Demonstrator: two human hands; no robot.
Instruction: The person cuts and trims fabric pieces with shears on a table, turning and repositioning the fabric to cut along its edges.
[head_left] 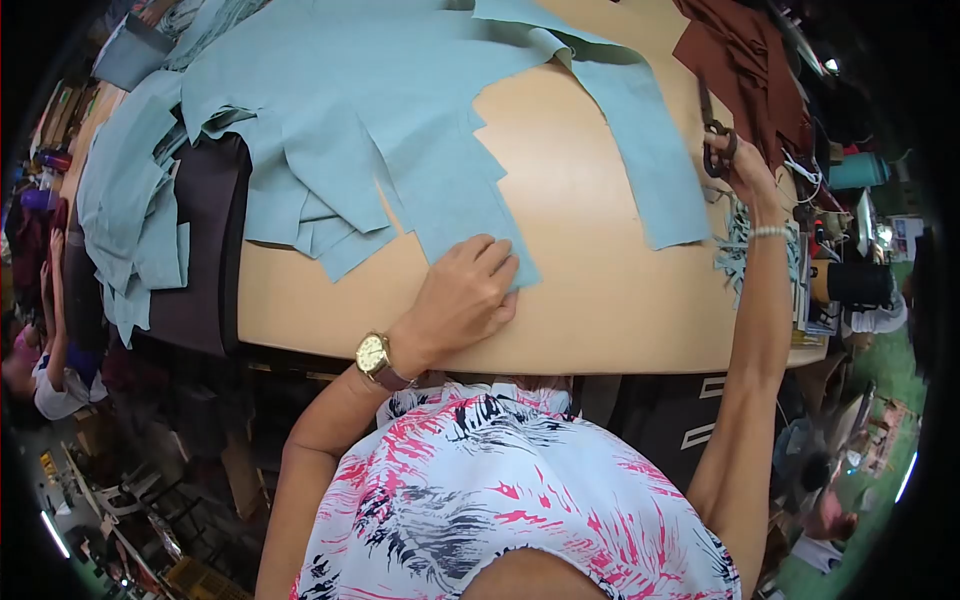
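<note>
A large pale blue-green sheet, leather or fabric [330, 90], spreads over the table, its edges cut into steps and flaps. My left hand [465, 295] rests on the sheet's near corner, fingers curled over it by the table's front edge. On the right, my right hand [745, 170] grips dark scissors [716, 140] by the handles, blades pointing away from me. The scissors are apart from the sheet. A long strip [650, 150] of the same material hangs down between my hands, to the left of the scissors.
Brown material [750, 70] lies bunched at the far right. Thin blue-green offcuts [735, 255] pile up beside my right forearm. Cut pieces [130, 220] drape over a dark surface at left. The tan tabletop [590, 320] ends just before my body. Another person [60, 370] is at far left.
</note>
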